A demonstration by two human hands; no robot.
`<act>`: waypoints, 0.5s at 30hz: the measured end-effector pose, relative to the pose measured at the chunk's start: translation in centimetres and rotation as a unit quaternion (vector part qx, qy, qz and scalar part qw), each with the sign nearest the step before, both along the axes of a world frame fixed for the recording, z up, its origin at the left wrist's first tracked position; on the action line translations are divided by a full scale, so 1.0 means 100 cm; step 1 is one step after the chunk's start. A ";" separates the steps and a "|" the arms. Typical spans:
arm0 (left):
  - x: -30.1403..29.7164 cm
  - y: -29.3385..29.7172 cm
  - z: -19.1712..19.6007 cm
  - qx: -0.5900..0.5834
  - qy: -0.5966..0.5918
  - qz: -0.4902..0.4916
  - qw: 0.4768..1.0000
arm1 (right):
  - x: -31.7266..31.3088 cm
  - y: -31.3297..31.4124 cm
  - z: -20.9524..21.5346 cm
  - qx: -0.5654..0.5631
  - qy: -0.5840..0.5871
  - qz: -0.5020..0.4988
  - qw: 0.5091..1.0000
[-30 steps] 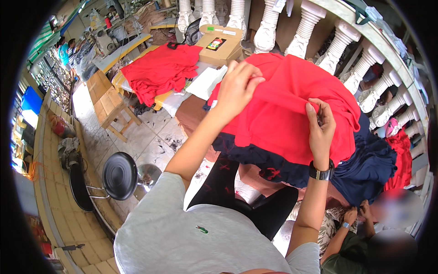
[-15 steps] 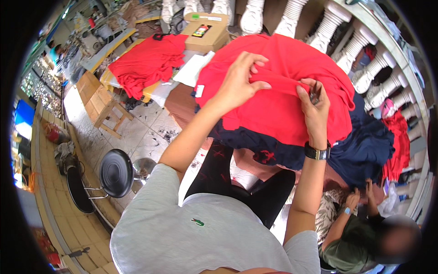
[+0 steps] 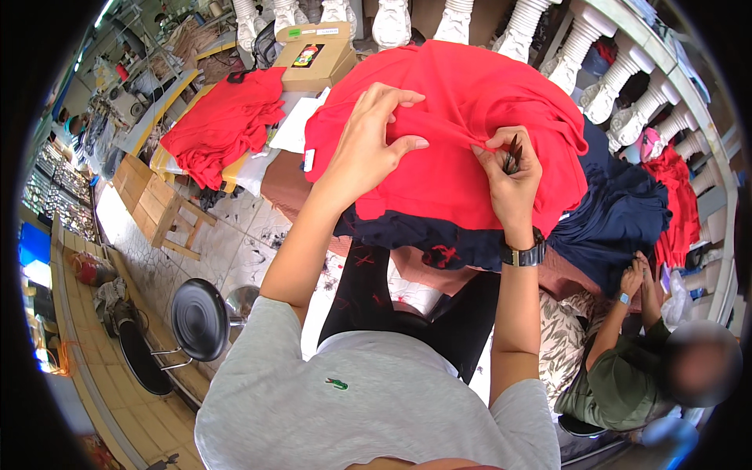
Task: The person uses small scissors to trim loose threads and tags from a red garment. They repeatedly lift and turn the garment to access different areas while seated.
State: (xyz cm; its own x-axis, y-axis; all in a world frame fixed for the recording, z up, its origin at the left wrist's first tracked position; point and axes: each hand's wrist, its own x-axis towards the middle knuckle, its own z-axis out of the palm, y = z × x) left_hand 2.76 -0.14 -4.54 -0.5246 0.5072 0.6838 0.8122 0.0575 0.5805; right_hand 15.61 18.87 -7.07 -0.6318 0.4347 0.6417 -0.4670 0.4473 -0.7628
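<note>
A heap of red fabric (image 3: 439, 180) lies in front of me on top of navy cloth (image 3: 407, 227). Over its left part, my left hand (image 3: 368, 141) is open, thumb and fingers apart, with nothing between them. My right hand (image 3: 513, 180), wearing a black watch, is closed and pinches a fold of the red fabric between thumb and index finger. Tucked in that same hand are small dark thread snips (image 3: 512, 155), blades sticking up past the fingers. A white label (image 3: 309, 160) shows at the red fabric's left edge.
To the left are another red garment pile (image 3: 223, 125), an open cardboard box (image 3: 317, 63), a wooden bench (image 3: 149, 200) and a black stool (image 3: 200, 319). White balusters (image 3: 517, 35) line the far side. A co-worker (image 3: 627, 376) sits at the right, hands by more navy cloth (image 3: 619, 196).
The whole view has shifted a little. My right hand has turned, so the snips' blades now show more and point upward. The co-worker's hands have come closer together beside the navy cloth.
</note>
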 end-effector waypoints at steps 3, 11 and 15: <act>0.004 0.004 -0.002 0.038 0.002 -0.002 0.999 | 0.000 -0.003 -0.003 -0.019 0.001 -0.025 1.000; 0.000 0.031 -0.026 0.065 0.031 -0.036 0.997 | -0.001 -0.001 -0.007 -0.032 -0.003 -0.020 0.999; -0.001 0.020 -0.018 0.034 -0.143 -0.093 0.985 | 0.003 -0.002 -0.006 -0.018 -0.009 -0.033 0.999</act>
